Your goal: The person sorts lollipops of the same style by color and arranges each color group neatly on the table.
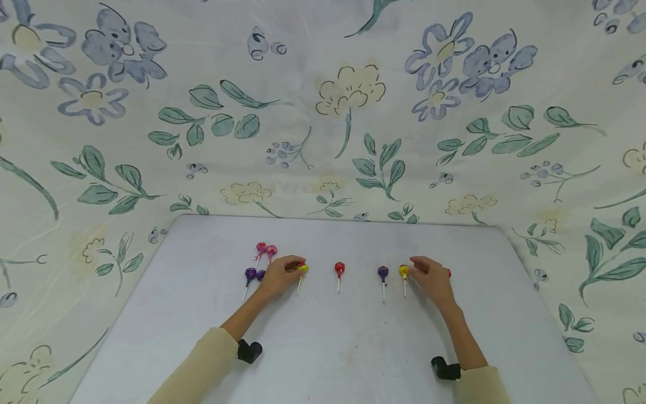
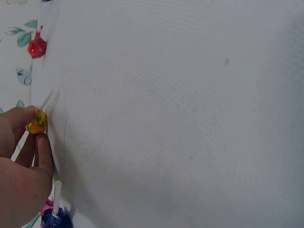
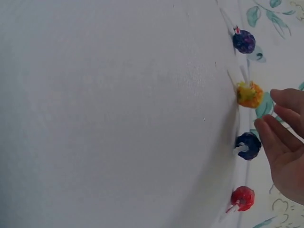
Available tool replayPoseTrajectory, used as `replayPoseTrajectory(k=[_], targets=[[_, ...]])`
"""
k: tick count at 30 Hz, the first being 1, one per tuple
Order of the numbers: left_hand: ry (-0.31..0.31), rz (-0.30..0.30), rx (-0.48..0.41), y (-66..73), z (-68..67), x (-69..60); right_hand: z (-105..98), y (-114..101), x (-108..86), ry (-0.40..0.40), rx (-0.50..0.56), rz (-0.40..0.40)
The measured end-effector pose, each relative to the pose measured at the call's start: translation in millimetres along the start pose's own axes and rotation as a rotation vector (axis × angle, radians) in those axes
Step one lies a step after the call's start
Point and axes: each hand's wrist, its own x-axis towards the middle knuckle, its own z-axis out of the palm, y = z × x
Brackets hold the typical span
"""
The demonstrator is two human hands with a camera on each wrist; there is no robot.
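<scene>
My left hand pinches a yellow lollipop by its wrapped head, the white stick hanging toward me. A bit of red and a second white stick show behind those fingers in the left wrist view. Just right of another yellow lollipop, my right hand has its thumb and fingers apart, holding nothing. A dark blue lollipop lies by the right thumb, hidden by the hand in the head view. Beyond it is a red lollipop, mostly covered in the head view.
A red lollipop and a purple lollipop lie between the hands. Left of the left hand are pink lollipops and purple lollipops. Everything lies on a white tabletop, with a floral cloth behind its far edge.
</scene>
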Motion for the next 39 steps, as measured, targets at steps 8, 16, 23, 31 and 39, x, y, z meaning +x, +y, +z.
replayPoseTrajectory(k=[8,16,23,31,39], targets=[[0.005,0.007,-0.006,-1.2,0.4,0.3,12.2,-3.6,0.7,-0.023,-0.048,-0.008],[0.011,0.010,-0.023,-2.3,0.2,-1.8,20.3,-0.7,-0.2,-0.003,-0.054,-0.021],[-0.002,0.023,-0.055,5.7,-2.7,-7.7,21.9,-2.3,0.6,0.010,-0.069,-0.007],[-0.017,0.049,-0.073,17.7,-19.4,-26.2,22.4,-5.0,-1.7,0.030,-0.058,-0.006],[-0.012,0.054,-0.092,18.0,-44.2,-53.0,23.5,-5.8,-3.0,0.044,-0.049,-0.011]])
